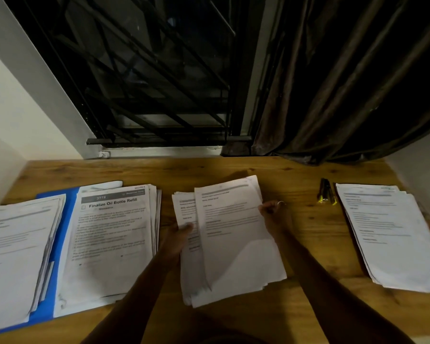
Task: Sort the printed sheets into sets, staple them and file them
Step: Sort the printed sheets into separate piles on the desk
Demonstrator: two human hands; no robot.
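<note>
At the middle of the wooden desk (pixel 296 309) lies a stack of printed sheets (pixel 193 276), whose left edge the left hand (pixel 180 235) grips, thumb on top, while the right hand (pixel 273 213) pinches the right edge of the top sheets (pixel 233 244) with curled fingers (pixel 268 209). Toward nine o'clock a blue folder (pixel 70 214) carries a left pile (pixel 15 244) and a right pile (pixel 109 239), and toward two o'clock a black and yellow stapler (pixel 326 194) lies just beside a third pile (pixel 387 234).

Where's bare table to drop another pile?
Back strip of table along the window; the gap between held sheets and right stack, in front of the stapler. Left side crowded: two piles on the blue folder.
</note>
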